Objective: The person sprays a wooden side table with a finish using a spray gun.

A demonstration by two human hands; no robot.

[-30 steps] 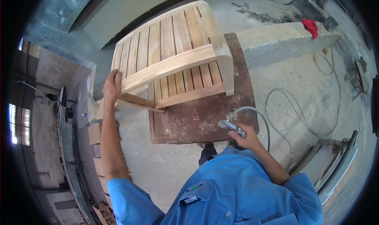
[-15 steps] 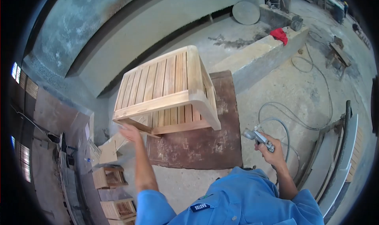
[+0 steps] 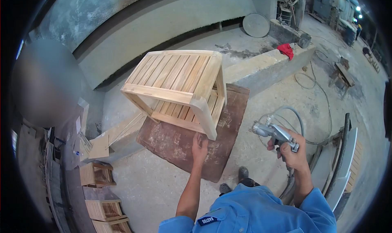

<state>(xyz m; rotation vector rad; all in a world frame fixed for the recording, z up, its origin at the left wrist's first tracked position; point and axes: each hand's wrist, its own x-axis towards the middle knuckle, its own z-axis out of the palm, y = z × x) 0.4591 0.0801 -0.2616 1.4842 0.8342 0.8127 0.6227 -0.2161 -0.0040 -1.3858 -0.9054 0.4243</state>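
A slatted wooden stool with a lower shelf [image 3: 171, 75] stands on a worn brown board [image 3: 175, 151] in front of me. My left hand [image 3: 199, 148] reaches to the stool's lower front rail, near the foot of the near leg. Its fingers look apart, and the tips meet the underside of the rail; any contact there is partly hidden. In my right hand [image 3: 295, 153] is a metal spray gun [image 3: 272, 131], raised to the right of the board with its nozzle end toward the stool. A grey hose [image 3: 295, 112] loops behind the gun.
A low concrete ledge [image 3: 261, 67] with a red cloth [image 3: 286, 50] runs behind the board. More wooden stools [image 3: 96, 173] stand at lower left. Cables [image 3: 330, 110] lie on the floor; white panels [image 3: 347, 167] lean at right. A distant person [image 3: 358, 30] stands at upper right.
The stool and board have turned clockwise in view. My left hand has moved from the stool's left corner to its lower front rail. The spray gun has come up slightly.
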